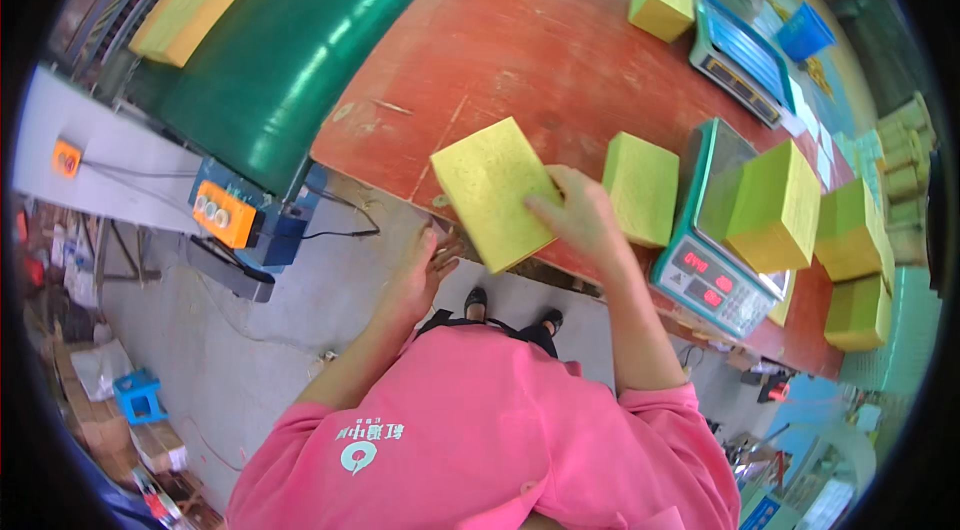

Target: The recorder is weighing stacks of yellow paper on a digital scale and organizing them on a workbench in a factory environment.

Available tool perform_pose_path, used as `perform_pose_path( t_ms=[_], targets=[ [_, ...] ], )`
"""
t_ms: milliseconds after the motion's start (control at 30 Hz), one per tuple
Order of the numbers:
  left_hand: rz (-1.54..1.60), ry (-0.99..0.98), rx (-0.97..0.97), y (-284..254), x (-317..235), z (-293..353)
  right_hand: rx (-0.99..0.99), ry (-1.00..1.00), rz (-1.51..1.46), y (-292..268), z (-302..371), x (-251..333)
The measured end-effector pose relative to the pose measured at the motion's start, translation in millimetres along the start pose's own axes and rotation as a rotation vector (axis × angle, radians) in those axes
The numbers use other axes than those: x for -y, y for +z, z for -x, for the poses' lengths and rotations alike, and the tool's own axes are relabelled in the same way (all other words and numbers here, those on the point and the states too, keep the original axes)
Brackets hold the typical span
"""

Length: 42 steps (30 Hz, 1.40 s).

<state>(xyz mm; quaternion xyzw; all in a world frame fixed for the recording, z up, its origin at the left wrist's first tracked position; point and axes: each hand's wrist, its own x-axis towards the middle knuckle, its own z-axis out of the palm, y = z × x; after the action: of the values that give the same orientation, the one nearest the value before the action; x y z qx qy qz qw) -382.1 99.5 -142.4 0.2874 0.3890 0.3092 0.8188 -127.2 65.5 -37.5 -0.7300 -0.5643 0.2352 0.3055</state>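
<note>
Yellow oblong block (487, 188) in right hand (584, 214).

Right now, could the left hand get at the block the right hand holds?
Probably yes: the left hand looks empty and is near the block, with nothing visible between them.

Right hand (580, 213) grips, thumb uppermost; left hand (432, 262) hovers, loosely curled.

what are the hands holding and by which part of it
The right hand holds a yellow block by its right edge; the left hand is apart from it, seemingly empty.
</note>
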Motion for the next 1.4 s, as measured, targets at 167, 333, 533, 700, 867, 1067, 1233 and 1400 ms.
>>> perform_pose_path(
  t_ms=[167,333,533,700,867,1067,1233,1400],
  targets=[
    [0.095,0.03,0.157,16.6,-12.0,4.4,-0.114,0.028,0.04,37.4,44.1,6.4],
    [-0.094,0.053,0.144,14.0,-19.3,19.9,-0.093,0.138,-0.138,39.7,70.7,16.2],
    [-0.192,0.141,0.144,56.5,-16.1,29.6,-0.117,0.109,-0.293,28.5,92.4,-8.1],
    [0.022,-0.027,0.225,77.9,-7.7,31.9,-0.17,0.118,-0.528,-17.5,122.6,-31.8],
    [-0.113,0.163,0.452,178.5,-27.7,31.3,-0.323,0.095,-0.686,-95.1,165.5,-56.3],
    [0.017,0.083,0.86,371.2,-34.5,-10.8,-0.687,0.101,-0.988,-256.5,192.2,-63.9],
    [-0.098,0.121,0.867,475.7,-26.0,-36.3,-0.734,0.029,-0.983,-331.9,176.3,-118.8],
    [-0.491,-0.116,0.613,517.3,-29.0,-56.0,-0.603,0.124,-1.067,-335.6,151.0,-171.6]
  ],
)
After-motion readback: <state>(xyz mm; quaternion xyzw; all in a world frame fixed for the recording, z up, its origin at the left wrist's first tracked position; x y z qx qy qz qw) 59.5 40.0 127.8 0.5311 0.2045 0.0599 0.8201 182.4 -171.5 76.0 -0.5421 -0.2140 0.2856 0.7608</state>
